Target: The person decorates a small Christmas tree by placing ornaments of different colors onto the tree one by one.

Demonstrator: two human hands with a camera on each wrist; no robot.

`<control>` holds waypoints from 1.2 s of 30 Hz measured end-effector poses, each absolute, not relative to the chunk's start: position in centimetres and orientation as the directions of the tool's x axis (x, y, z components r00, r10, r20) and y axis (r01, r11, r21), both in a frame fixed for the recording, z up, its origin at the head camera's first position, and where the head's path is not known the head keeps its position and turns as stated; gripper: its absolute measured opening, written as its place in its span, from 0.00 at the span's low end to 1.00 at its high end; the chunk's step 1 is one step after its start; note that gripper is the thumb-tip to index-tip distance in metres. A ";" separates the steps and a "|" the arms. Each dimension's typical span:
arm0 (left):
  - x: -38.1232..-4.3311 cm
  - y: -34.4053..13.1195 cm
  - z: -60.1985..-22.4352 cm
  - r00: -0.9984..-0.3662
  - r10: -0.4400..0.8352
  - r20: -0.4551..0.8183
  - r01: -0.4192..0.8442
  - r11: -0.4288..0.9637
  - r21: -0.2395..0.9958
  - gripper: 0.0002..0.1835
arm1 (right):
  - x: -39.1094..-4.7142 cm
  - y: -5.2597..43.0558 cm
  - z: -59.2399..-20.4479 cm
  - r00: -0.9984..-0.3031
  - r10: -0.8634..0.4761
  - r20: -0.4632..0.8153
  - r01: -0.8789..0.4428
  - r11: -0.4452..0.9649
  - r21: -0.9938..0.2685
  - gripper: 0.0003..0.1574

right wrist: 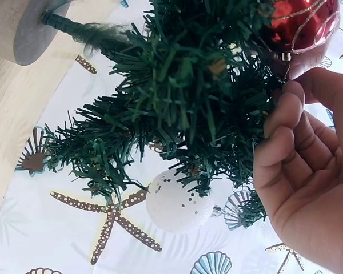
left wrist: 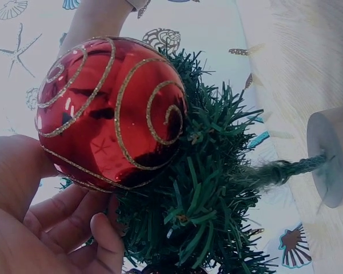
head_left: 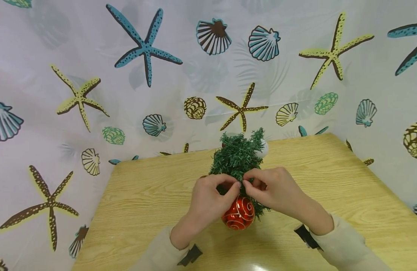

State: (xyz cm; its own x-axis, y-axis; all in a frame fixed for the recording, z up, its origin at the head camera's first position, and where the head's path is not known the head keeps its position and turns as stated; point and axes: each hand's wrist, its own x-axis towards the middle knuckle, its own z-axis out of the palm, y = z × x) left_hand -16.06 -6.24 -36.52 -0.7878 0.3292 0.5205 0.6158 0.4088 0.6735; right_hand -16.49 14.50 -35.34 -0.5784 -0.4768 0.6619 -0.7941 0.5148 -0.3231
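Note:
A small artificial Christmas tree (head_left: 237,156) stands on the table, its green branches filling much of both wrist views. At its near side hangs a shiny red Christmas ball (head_left: 239,213) with gold glitter swirls. My left hand (head_left: 210,195) and right hand (head_left: 274,190) meet just above this ball, thumb and index finger of each pinched together. The right wrist view shows a thin hanging loop (right wrist: 286,72) running from the ball's gold cap to the right fingertips. Whether a branch tip is pinched along with it, I cannot tell. In the left wrist view the red ball partly hides the left fingertips.
A white ball (right wrist: 180,202) with silver specks hangs on the tree's far right side. The trunk ends in a round wooden base (left wrist: 318,160). Under everything is a wood-grain table (head_left: 144,195), backed by a curtain (head_left: 181,75) printed with starfish and shells.

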 end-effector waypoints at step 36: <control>-15.9 -7.5 -36.3 -0.783 0.338 0.521 0.620 0.375 0.689 0.04 | -16.4 15.3 -34.8 -0.558 -0.483 0.675 -0.822 0.437 -0.367 0.06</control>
State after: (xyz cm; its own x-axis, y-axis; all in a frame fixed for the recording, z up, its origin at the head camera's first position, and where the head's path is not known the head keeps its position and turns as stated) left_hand -15.88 -7.52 -36.34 -0.7834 0.3385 0.5213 0.6204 0.3751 0.6888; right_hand -16.41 15.31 -34.80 -0.5579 -0.4835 0.6746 -0.8216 0.4366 -0.3665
